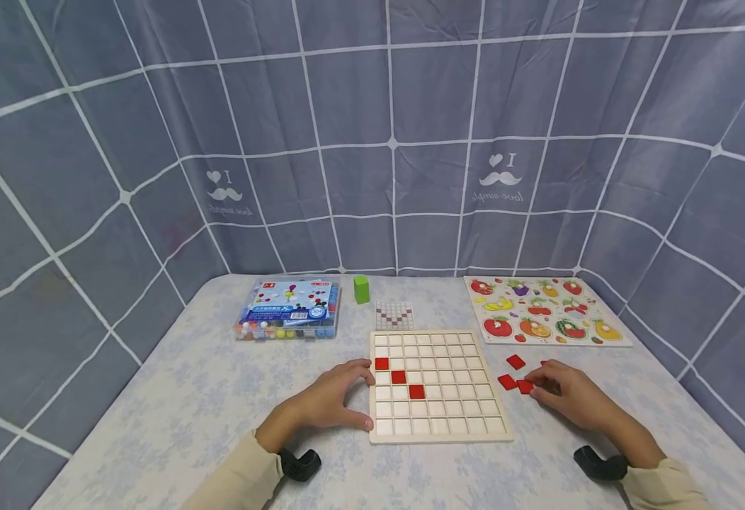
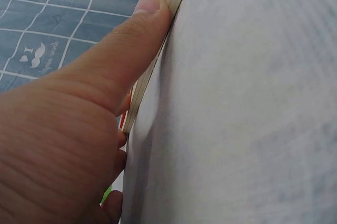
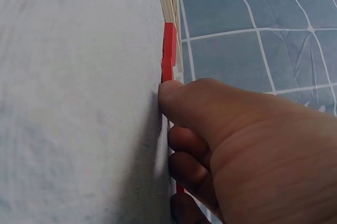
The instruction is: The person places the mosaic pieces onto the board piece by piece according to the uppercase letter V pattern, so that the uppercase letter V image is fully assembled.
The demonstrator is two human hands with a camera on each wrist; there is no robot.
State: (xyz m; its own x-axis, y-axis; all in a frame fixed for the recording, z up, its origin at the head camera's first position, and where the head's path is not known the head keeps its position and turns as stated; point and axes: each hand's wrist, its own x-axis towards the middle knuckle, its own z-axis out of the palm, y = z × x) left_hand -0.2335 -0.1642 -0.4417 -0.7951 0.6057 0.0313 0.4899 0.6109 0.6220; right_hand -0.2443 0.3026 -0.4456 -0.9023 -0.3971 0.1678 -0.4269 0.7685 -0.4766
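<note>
A light wooden grid board (image 1: pixel 441 438) lies on the table, with three red square tiles (image 1: pixel 416 392) set in its cells on a diagonal at the left. My left hand (image 1: pixel 328 397) rests against the board's left edge, thumb and fingers spread along it; the left wrist view shows the thumb (image 2: pixel 145 21) on the board's side. To the right of the board, my right hand (image 1: pixel 570 393) pinches a red tile (image 1: pixel 524 387) low at the table, its far side partly hidden by the fingers. Other loose red tiles (image 1: pixel 515 362) lie beside it, one mostly behind the hand.
Behind the board lies a small pattern card (image 1: pixel 394 315) with red squares in a V. A green block (image 1: pixel 361 290) stands near it. At the back left is a clear case of colourful pieces (image 1: pixel 289 308); at the back right, a fruit puzzle board (image 1: pixel 541 312). A grid-patterned curtain (image 1: pixel 436 177) surrounds the table.
</note>
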